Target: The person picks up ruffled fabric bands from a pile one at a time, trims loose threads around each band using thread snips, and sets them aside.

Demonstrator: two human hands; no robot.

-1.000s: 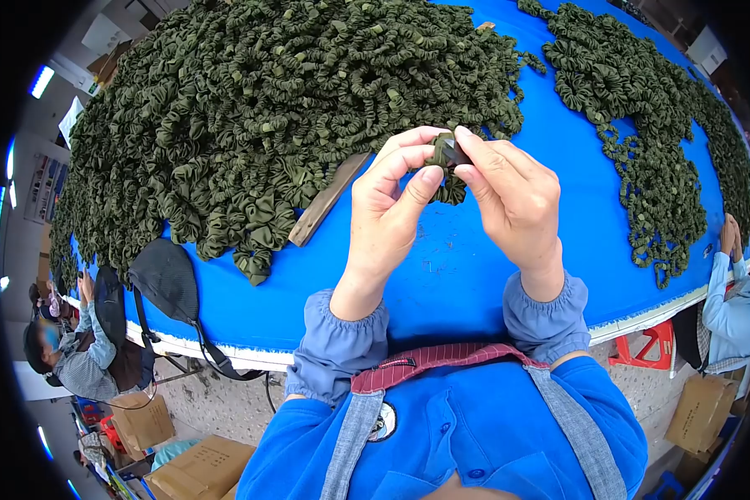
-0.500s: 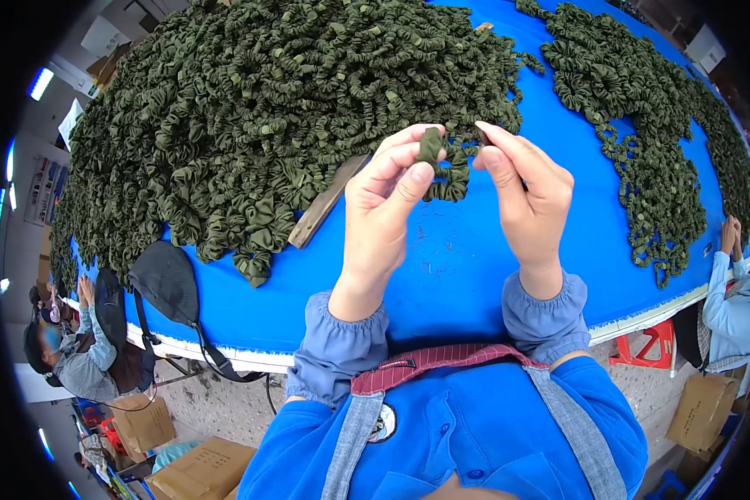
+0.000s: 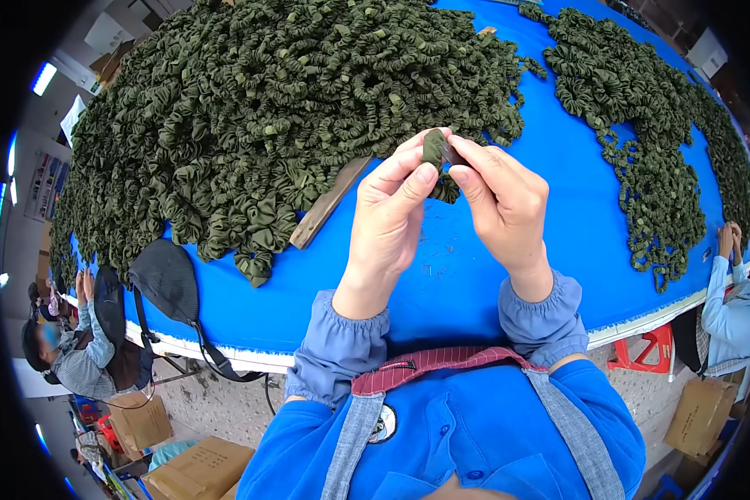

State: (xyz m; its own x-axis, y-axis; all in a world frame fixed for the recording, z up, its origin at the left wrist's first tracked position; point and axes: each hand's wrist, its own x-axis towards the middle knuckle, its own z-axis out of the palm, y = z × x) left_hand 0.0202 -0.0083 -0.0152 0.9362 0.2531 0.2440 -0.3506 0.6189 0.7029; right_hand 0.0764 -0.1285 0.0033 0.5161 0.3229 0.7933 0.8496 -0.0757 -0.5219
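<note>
My left hand (image 3: 394, 200) pinches a dark green gathered fabric ring (image 3: 434, 147) between thumb and fingers, and part of the ring hangs below the fingertips. Close beside it, my right hand (image 3: 506, 200) is closed on a small dark tool (image 3: 452, 155) whose thin tip touches the fabric. Most of the tool is hidden by the fingers. Behind both hands, a large pile of green fabric rings (image 3: 250, 108) lies on the blue table cover (image 3: 442, 267).
A wooden strip (image 3: 329, 204) lies beside the pile. More green rings (image 3: 625, 108) are at the right. A black bag (image 3: 165, 279) sits at the left table edge. One person (image 3: 79, 358) is at far left, another (image 3: 735, 317) at far right. Cardboard boxes (image 3: 200, 471) stand on the floor.
My right hand first moved away from the ring, then came back left, bringing the dark tool against the fabric. My left hand has kept hold of the ring.
</note>
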